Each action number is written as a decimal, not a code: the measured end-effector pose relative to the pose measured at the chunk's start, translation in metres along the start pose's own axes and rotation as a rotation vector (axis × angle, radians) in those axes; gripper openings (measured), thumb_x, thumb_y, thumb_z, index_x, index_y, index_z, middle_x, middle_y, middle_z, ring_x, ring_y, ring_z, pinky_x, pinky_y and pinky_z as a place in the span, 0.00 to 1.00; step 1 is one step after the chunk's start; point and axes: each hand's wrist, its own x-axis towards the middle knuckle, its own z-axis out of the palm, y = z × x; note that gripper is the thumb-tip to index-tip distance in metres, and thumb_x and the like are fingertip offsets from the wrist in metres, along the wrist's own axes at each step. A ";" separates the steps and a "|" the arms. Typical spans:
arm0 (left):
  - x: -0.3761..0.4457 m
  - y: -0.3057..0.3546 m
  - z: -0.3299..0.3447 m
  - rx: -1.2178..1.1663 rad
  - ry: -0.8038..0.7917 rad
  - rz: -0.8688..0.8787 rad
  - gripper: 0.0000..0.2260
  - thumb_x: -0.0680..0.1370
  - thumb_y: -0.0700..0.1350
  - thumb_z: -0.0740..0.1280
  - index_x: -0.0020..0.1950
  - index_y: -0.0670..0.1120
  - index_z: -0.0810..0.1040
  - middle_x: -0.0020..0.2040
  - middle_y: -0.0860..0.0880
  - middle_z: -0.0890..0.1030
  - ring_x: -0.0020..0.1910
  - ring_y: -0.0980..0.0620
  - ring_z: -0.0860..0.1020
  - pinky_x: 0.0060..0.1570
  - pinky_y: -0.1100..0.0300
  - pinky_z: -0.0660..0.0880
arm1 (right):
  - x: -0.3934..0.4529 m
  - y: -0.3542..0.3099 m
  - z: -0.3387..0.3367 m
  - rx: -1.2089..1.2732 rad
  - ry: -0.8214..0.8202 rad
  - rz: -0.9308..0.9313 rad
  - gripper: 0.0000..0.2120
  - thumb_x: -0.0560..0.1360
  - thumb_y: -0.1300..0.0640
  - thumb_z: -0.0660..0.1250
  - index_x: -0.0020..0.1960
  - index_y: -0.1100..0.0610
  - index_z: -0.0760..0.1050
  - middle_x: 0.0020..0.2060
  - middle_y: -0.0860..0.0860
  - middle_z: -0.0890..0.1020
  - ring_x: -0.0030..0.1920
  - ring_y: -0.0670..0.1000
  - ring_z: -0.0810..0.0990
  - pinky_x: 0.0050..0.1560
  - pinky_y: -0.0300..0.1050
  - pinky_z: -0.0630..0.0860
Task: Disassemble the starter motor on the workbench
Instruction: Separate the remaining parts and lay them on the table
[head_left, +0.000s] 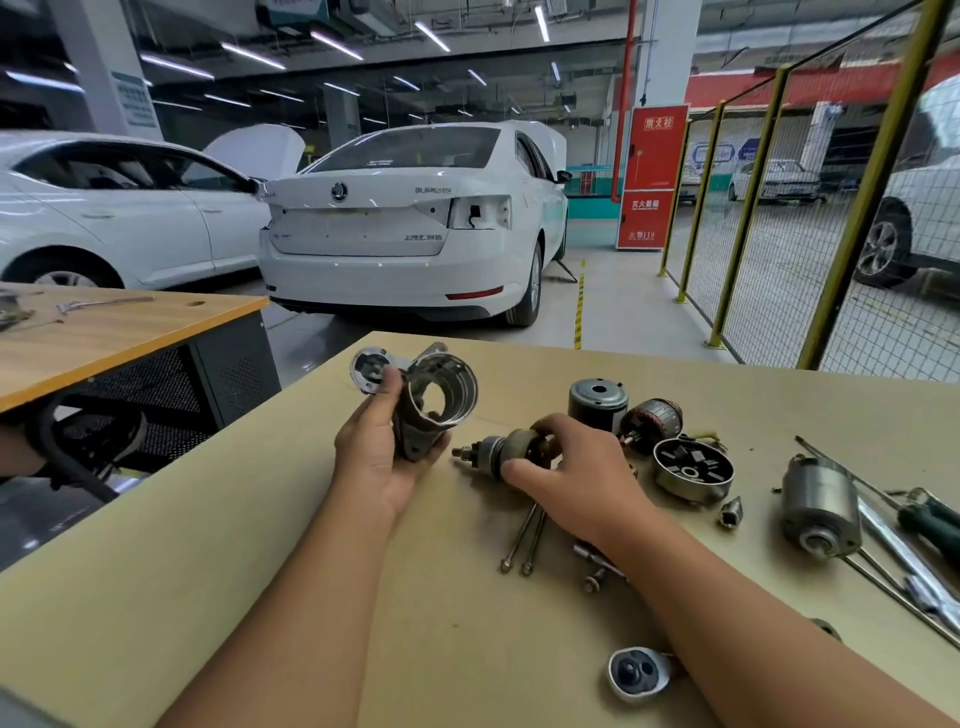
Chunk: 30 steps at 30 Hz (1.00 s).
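Since most parts already lie spread over the surface (260, 545), I judge teardown nearly finished: my left hand (376, 452) grips the emptied drive housing (436, 402), my right hand (566, 467) clasps the drive clutch (498, 451) resting there; little remains.

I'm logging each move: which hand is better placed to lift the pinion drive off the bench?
Right. The right hand already curls round the pinion drive lying on the workbench, while the left hand is busy holding the drive-end housing.
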 end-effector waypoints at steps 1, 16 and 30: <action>-0.002 0.000 0.002 -0.030 -0.026 -0.033 0.24 0.63 0.61 0.79 0.52 0.48 0.85 0.54 0.40 0.86 0.48 0.38 0.86 0.43 0.43 0.84 | 0.000 0.000 0.000 -0.003 -0.006 -0.002 0.24 0.64 0.36 0.68 0.56 0.46 0.77 0.45 0.43 0.80 0.44 0.46 0.79 0.46 0.51 0.80; -0.025 -0.018 0.021 0.513 -0.379 0.556 0.37 0.69 0.72 0.73 0.65 0.44 0.82 0.56 0.41 0.86 0.59 0.42 0.84 0.59 0.45 0.82 | -0.009 -0.018 0.002 0.557 0.113 -0.202 0.06 0.73 0.56 0.70 0.50 0.51 0.82 0.34 0.44 0.82 0.31 0.45 0.79 0.31 0.40 0.74; -0.043 -0.025 0.034 0.626 -0.325 0.775 0.32 0.66 0.72 0.75 0.67 0.61 0.77 0.66 0.42 0.77 0.67 0.50 0.78 0.69 0.55 0.75 | -0.003 -0.024 -0.015 1.677 -0.496 0.234 0.03 0.76 0.58 0.67 0.49 0.55 0.74 0.25 0.46 0.77 0.18 0.41 0.67 0.18 0.32 0.57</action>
